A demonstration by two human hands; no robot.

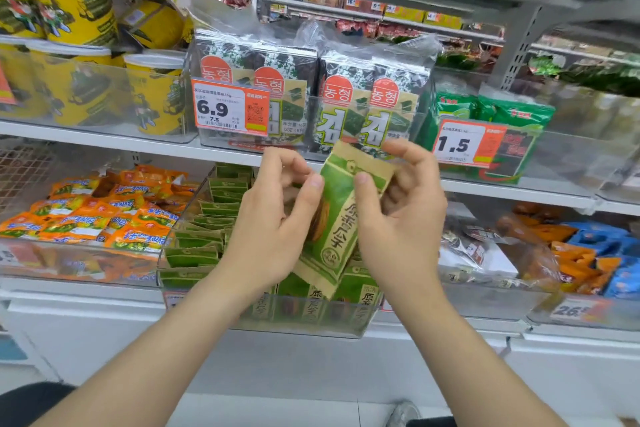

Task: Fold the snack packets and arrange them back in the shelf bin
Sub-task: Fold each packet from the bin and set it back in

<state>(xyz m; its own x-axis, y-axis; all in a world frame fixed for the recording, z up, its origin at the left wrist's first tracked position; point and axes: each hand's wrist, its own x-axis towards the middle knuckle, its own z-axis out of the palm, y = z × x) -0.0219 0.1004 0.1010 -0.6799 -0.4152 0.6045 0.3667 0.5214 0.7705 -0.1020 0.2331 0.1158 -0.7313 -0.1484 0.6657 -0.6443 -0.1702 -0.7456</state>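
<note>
From the head camera, at a shop shelf: you hold one green snack packet (pixel 337 218) in the air between both hands, above the clear shelf bin (pixel 298 326), and the fold looks not yet made. The likely slip comes from the glossy wrapper: shift your thumbs to crease it and it could slide out and drop unfolded among the standing packets (pixel 207 218), or past the bin's front edge to the floor. A hard squeeze could also burst a sealed bag (you cannot tell from here how much air it holds). A crooked crease would leave it standing taller than its neighbours. The packet sits tilted, its top leaning to your right. Your left hand (pixel 280 218) pinches its left edge with the thumb in front and fingers curled behind. Your right hand (pixel 398 218) grips the right side, thumb pressed on the printed face near the top.
</note>
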